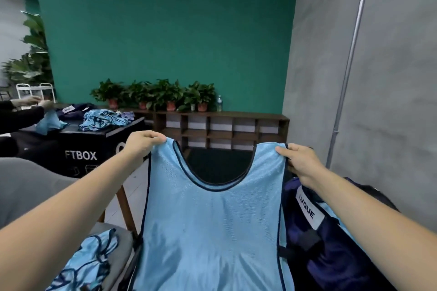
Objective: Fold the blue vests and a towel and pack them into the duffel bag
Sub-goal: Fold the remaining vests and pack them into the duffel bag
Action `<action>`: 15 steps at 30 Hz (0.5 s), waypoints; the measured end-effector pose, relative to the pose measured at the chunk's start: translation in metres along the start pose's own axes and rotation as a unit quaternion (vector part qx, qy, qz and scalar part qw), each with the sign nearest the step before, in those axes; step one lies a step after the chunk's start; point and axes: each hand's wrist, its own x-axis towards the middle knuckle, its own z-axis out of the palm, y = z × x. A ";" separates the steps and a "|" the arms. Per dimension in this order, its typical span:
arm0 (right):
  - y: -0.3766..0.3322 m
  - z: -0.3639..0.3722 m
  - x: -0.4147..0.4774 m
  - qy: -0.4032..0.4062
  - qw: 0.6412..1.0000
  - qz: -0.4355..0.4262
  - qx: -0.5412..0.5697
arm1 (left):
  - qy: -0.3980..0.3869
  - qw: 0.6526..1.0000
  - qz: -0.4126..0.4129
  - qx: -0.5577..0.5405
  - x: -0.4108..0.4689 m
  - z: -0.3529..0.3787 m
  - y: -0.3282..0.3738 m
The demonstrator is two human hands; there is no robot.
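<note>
Okay, my left hand (142, 143) and right hand (299, 160) pinch the vest (208, 224) by its shoulder straps; light, floppy mesh, so I'd grip seams.

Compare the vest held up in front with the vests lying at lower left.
The held vest hangs flat and spread, pinched at its shoulder straps by the left hand and right hand; the lower-left vests lie crumpled in a heap on a grey seat, untouched. The held vest's neckline shows whole; the heap's are tangled. Both are light blue with dark trim.
</note>
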 end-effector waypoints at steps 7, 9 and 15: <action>0.057 0.005 0.094 0.012 0.999 0.038 -0.026 | 0.003 0.999 -0.001 0.037 0.051 0.026 -0.053; 0.080 0.007 0.124 0.017 0.998 0.059 -0.032 | 0.001 0.999 -0.014 0.042 0.066 0.032 -0.071; 0.096 0.037 0.135 0.072 0.989 0.113 -0.064 | 0.005 0.998 -0.053 0.046 0.098 0.052 -0.117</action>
